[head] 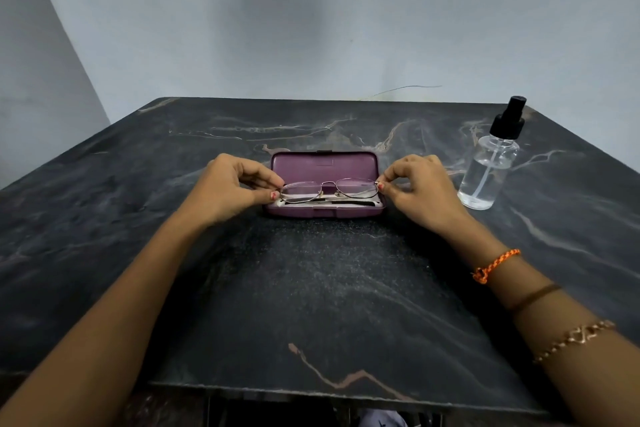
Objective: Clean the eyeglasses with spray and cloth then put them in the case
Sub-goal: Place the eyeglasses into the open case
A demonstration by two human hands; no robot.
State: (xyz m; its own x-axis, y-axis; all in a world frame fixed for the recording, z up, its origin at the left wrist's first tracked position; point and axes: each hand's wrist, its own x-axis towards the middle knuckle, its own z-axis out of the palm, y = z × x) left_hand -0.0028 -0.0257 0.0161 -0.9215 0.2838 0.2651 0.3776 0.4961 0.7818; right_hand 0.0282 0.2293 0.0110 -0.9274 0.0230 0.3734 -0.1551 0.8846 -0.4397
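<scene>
A purple eyeglass case (pixel 325 184) lay open near the middle of the dark marbled table (pixel 311 288), its lid standing up at the 12 o'clock side and its shallow tray toward the person. The folded eyeglasses (pixel 329 190) sat at the tray, lenses upright and facing the person, temple arms tucked behind along the tray floor; whether the frame rested fully on the lining or was held just above it could not be told. A pale lining or cloth showed along the tray's near edge, but which it was could not be told.

The left hand (pixel 230 189) came in from 9 o'clock of the case, thumb and forefinger pinching the frame's left end, the other fingers curled in above. The right hand (pixel 420 189) came in from 3 o'clock and pinched the frame's right end the same way, fingertips closed tight on the hinge corner with the remaining fingers curled. Both wrists lay low over the table, the right forearm wearing an orange thread band (pixel 493 265), a dark band (pixel 535 295) and a gold chain bracelet (pixel 575 338).

At about 3 o'clock from the case, beyond the right hand and apart from it, stood a clear spray bottle (pixel 490 170) with a black pump top, upright, with clear liquid inside and a dip tube visible through the wall.

A plain pale wall (pixel 311 10) rose behind the table at 12 o'clock.
</scene>
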